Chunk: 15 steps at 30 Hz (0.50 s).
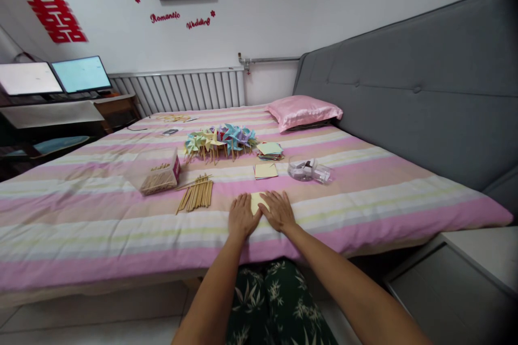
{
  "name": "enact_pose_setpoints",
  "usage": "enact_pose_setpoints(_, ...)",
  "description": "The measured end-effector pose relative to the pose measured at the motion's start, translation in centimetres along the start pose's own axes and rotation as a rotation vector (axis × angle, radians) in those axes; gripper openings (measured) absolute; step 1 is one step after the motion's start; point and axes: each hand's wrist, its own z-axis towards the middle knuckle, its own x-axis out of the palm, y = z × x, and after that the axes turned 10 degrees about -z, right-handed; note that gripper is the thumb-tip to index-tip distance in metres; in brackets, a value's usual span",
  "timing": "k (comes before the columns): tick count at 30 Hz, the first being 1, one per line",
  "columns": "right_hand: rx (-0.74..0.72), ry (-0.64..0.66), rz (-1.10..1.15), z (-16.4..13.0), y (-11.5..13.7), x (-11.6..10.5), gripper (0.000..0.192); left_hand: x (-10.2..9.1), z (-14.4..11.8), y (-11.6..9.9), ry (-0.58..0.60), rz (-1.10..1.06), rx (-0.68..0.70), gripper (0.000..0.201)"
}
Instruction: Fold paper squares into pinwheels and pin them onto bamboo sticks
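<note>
Pale yellow square paper [256, 202] lies flat on the wide bed with the pink, cream and tan striped cover [101, 210], near its front edge, pinned under both hands so the soft cover cannot let it slide or curl. The bed serves as the work surface, so everything sits within reach beyond the sheet. A heap of finished paper pinwheels in blue, yellow and purple [220, 140] rests farthest back, out of the way. A cardboard box of wooden sticks [161, 175] and a loose bundle of wooden sticks [196, 194] lie to the left. A clear plastic bag of small parts [309, 171] lies to the right, and a stack of coloured paper squares [270, 150] behind. The left hand [242, 216] and right hand [278, 210] lie palm-down, fingers spread flat, gripping nothing, pressing the sheet's two sides.
</note>
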Motion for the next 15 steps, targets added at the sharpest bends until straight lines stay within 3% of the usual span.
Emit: enact_pose_setpoints(15,0.001,0.008,-0.001,-0.02,0.01,-0.18,0.054,0.1,0.02,-0.04,-0.005,-0.003,0.0,0.067)
